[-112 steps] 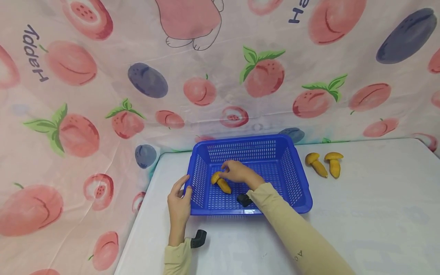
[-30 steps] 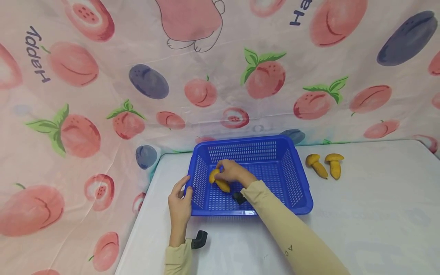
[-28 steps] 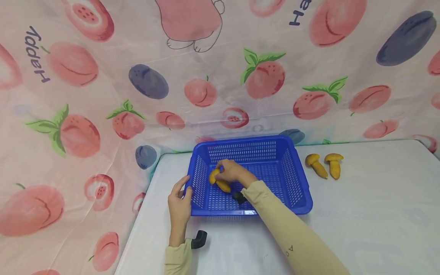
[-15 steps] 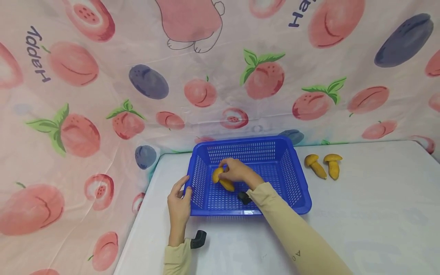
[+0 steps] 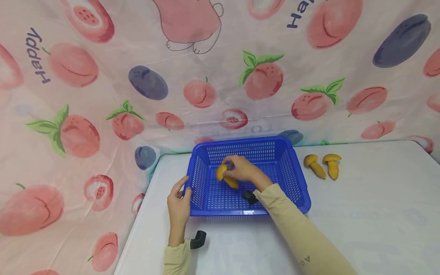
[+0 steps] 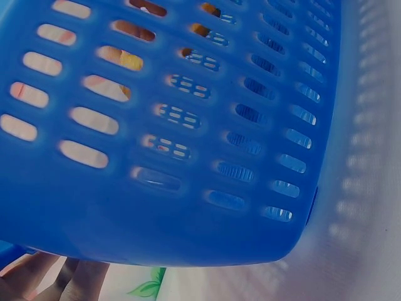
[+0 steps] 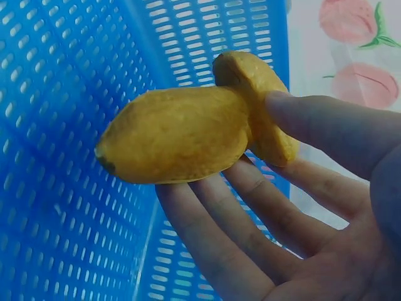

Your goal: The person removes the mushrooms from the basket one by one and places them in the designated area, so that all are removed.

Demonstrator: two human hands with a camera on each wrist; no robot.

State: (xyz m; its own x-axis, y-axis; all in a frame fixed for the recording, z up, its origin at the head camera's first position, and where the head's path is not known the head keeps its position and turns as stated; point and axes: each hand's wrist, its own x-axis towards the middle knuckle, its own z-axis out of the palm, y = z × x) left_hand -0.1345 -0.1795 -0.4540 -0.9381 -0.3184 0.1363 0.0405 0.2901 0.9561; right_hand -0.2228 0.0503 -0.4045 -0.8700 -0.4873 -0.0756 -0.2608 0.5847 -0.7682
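Note:
A yellow-brown mushroom [image 5: 231, 182] with a domed cap and thick stem is pinched by my right hand [image 5: 242, 169], inside the blue basket [image 5: 302, 191]. In the right wrist view the thumb presses the mushroom's cap [image 7: 276, 125] while the fingers support it from the other side; the stem [image 7: 175, 135] points left. My left hand [image 5: 178, 206] grips the basket's left rim between thumb and fingers. The left wrist view shows mostly the slotted basket wall [image 6: 169, 219], with a few fingers [image 6: 81, 279] at the lower left and bits of yellow through the slots.
Two more mushrooms, one [image 5: 314, 166] beside another [image 5: 332, 166], lie on the white table [image 5: 371, 198] right of the basket. A fruit-print cloth [image 5: 213, 68] hangs behind and left of the table. Black wrist mounts [image 5: 198, 240] stick out from both sleeves.
My right hand has closed on the mushroom, lifted it slightly and moved it to the right within the basket. The left hand stays on the rim.

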